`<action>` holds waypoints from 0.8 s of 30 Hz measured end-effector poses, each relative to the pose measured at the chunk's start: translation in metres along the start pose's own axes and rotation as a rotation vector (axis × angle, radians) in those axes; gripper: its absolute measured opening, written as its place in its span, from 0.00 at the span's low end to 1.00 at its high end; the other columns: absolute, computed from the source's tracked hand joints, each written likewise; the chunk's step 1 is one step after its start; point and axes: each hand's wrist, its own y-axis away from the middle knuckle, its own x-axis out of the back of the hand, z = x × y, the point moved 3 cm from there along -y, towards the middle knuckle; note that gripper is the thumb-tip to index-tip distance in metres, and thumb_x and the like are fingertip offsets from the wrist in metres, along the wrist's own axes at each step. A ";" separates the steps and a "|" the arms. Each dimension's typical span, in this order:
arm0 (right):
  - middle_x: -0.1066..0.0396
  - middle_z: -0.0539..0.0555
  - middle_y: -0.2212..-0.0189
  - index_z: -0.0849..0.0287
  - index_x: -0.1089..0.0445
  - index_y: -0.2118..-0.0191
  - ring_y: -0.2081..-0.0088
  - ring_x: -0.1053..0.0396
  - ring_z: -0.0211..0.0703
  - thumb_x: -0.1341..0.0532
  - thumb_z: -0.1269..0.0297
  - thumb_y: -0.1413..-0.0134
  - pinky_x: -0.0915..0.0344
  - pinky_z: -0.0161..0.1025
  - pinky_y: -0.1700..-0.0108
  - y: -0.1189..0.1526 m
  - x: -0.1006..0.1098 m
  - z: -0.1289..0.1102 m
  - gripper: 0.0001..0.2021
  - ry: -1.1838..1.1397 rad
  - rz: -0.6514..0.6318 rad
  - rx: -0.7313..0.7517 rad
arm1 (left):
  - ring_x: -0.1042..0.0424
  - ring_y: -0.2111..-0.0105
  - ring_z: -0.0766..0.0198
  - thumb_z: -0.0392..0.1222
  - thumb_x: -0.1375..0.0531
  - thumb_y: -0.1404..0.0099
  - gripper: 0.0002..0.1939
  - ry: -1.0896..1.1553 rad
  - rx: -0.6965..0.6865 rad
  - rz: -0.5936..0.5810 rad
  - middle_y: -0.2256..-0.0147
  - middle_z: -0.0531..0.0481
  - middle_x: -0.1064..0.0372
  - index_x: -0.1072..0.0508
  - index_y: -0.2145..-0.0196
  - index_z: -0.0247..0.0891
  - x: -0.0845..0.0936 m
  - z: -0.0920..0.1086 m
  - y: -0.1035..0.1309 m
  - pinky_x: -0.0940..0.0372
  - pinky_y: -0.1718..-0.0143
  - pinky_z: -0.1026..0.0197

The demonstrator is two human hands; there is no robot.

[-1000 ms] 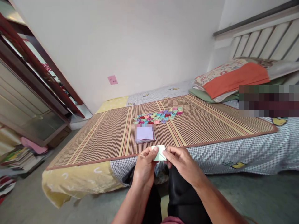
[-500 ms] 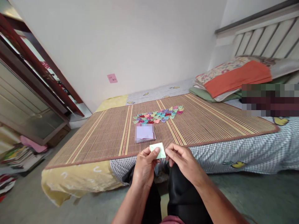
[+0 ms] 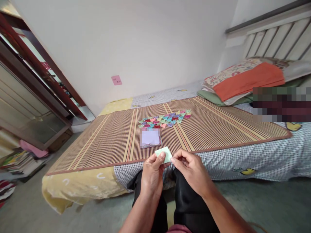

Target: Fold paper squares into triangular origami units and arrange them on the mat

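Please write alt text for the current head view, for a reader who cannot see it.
A person's left hand pinches a small pale-green square of folded paper, with the right hand at its corner. Beyond, on a brown striped mat, lie a lilac-topped stack of paper and many small multicoloured paper shapes.

Bare hands [image 3: 152, 176], bare forearms [image 3: 220, 207], shiny black trousers [image 3: 188, 204], dusky-pink top [image 3: 179, 228]
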 end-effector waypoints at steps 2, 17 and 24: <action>0.34 0.47 0.77 0.57 0.32 0.72 0.75 0.37 0.39 0.37 0.60 0.37 0.40 0.35 0.71 -0.001 -0.001 0.002 0.12 -0.021 0.007 -0.004 | 0.25 0.71 0.65 0.48 0.19 0.58 0.20 0.003 -0.009 -0.009 0.70 0.47 0.20 0.15 0.71 0.33 0.000 -0.001 0.001 0.29 0.70 0.66; 0.27 0.51 0.74 0.58 0.29 0.67 0.71 0.28 0.42 0.30 0.60 0.48 0.31 0.36 0.68 -0.002 0.008 0.006 0.09 -0.196 0.112 -0.081 | 0.32 0.73 0.67 0.50 0.23 0.49 0.15 -0.112 -0.183 -0.013 0.75 0.52 0.26 0.19 0.74 0.36 0.002 0.008 0.001 0.36 0.67 0.64; 0.28 0.50 0.75 0.58 0.25 0.64 0.72 0.31 0.40 0.31 0.59 0.45 0.32 0.35 0.68 -0.004 0.013 0.001 0.09 -0.238 -0.029 -0.131 | 0.36 0.73 0.65 0.49 0.26 0.42 0.16 -0.338 -0.375 0.006 0.77 0.55 0.32 0.24 0.78 0.38 0.003 0.021 0.011 0.38 0.67 0.63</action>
